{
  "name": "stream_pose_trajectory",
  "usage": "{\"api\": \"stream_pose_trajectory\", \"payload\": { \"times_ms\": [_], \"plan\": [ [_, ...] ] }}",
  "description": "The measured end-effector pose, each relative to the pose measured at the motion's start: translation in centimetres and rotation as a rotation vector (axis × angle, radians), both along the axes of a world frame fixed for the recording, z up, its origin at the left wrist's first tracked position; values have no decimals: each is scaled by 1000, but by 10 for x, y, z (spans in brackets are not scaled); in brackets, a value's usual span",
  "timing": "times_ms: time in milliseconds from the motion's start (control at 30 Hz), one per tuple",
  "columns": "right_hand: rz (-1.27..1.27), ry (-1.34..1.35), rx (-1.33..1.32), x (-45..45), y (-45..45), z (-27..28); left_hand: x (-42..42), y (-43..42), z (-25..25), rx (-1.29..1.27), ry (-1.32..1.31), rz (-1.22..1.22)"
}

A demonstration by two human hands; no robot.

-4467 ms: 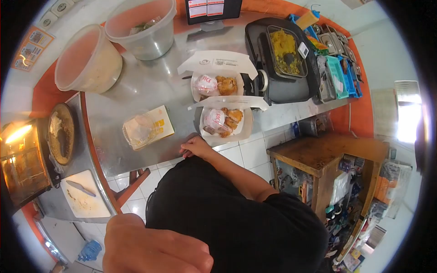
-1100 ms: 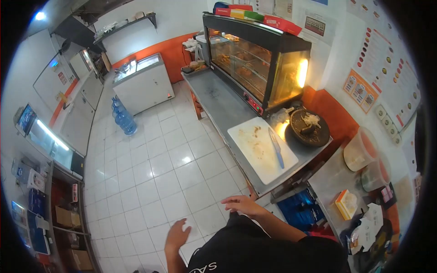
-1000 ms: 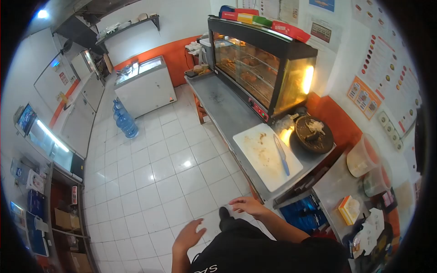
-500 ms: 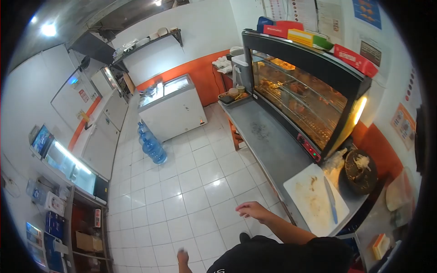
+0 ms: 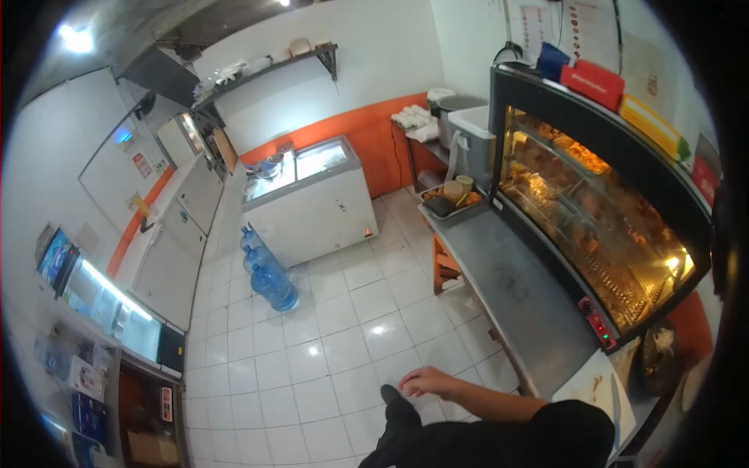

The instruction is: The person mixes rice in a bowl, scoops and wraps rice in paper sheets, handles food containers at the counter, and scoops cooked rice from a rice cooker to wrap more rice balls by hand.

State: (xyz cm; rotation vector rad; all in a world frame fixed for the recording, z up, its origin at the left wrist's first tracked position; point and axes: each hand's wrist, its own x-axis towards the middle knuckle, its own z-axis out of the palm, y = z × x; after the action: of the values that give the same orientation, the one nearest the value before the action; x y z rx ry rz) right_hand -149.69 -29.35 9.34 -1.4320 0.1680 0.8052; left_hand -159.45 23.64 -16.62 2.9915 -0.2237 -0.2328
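Note:
My right hand (image 5: 422,382) hangs over the white tiled floor, in front of my body. Its fingers are loosely bent and partly apart, and I see nothing in them. The nearest things are my shoe (image 5: 389,395) just left of it and the metal worktable (image 5: 505,285) to its right. My left hand is out of view. On the near end of the worktable lies a white cutting board (image 5: 587,388), partly covered by my upper arm, with a knife (image 5: 619,405) on it.
A lit glass food warmer (image 5: 581,210) stands on the worktable, and a tray (image 5: 451,198) sits at its far end. Blue water jugs (image 5: 273,287) stand on the floor beside a white chest freezer (image 5: 312,209). Along the left wall are a display fridge (image 5: 117,300) and a shelf unit (image 5: 136,398).
My view has moved forward along the worktable; the freezer and warmer look closer. My left hand has left the picture. One shoe now reaches further forward, and the cutting board is more covered.

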Motion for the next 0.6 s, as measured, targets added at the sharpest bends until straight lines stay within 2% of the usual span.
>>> {"api": "stream_pose_trajectory", "payload": {
  "times_ms": [67, 133, 200, 267, 300, 333, 367, 400, 433, 467, 500, 567, 600],
  "plan": [
    [-22, 0, -14, 57, 19, -2, 45, 40, 18, 27, 7, -88],
    [-53, -39, -42, 109, 20, 21, 89, 51, 17, 14, 20, -194],
    [-94, -46, -37, 160, 24, 49, 131, 52, 3, -12, 23, -292],
    [-112, -189, 88, 203, 18, 63, 171, 40, -6, -42, 21, -374],
    [-126, -168, 83, 222, 9, 63, 246, 20, -27, -48, 42, -386],
    [-204, -171, 61, 241, 1, 60, 322, 23, -15, 302, 176, -81],
    [-280, -178, 41, 259, -6, 56, 400, 28, -7, 135, 127, -3],
    [-351, -175, 67, 273, -15, 52, 460, 11, 11, -18, -62, 38],
    [-430, -125, 75, 288, -23, 47, 518, -9, 29, -168, -143, 113],
    [-494, -77, 79, 304, -32, 41, 562, -48, 69, -534, -96, 343],
    [-562, -51, 61, 319, -41, 32, 601, -78, 95, -764, -29, 386],
    [-587, -30, 41, 354, -56, 12, 661, -127, 117, -805, -91, 226],
    [-651, 10, 57, 371, -65, 3, 686, -146, 117, -759, -29, 206]
  ]
}}
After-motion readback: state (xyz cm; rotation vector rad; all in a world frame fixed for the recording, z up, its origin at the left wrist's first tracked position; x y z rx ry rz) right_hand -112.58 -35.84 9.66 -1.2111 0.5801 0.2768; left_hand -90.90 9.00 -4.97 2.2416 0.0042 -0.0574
